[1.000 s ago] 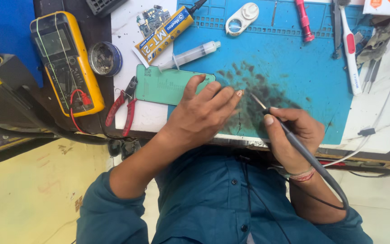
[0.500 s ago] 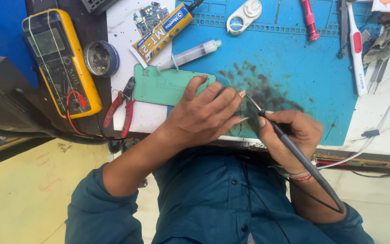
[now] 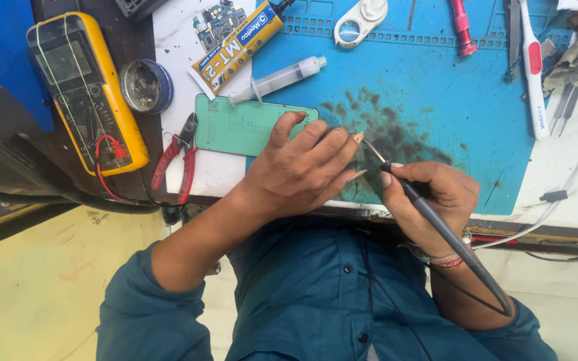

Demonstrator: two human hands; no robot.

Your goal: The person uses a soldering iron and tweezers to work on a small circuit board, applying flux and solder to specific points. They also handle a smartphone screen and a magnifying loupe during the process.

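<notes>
My left hand (image 3: 302,167) lies palm down on the blue work mat (image 3: 436,87), thumb on the right end of a pale green flat panel (image 3: 235,127). Whatever is under its fingers is hidden. My right hand (image 3: 439,197) grips a black soldering iron (image 3: 429,214) like a pen. The iron's thin metal tip (image 3: 371,148) points up-left and nearly touches my left fingertips. This happens over a dark stained patch of the mat (image 3: 396,134). The iron's cable runs back along my right forearm.
A yellow multimeter (image 3: 85,90), a round tin (image 3: 145,85) and red-handled pliers (image 3: 175,160) lie left. A glue tube (image 3: 235,47), circuit board (image 3: 219,20), syringe (image 3: 279,79), white magnifier (image 3: 359,17), red tool (image 3: 461,30) and white brush (image 3: 535,73) lie further back. White cables run along the right edge.
Both hands stay in place with the iron tip beside my left fingertips. The view has shifted slightly.
</notes>
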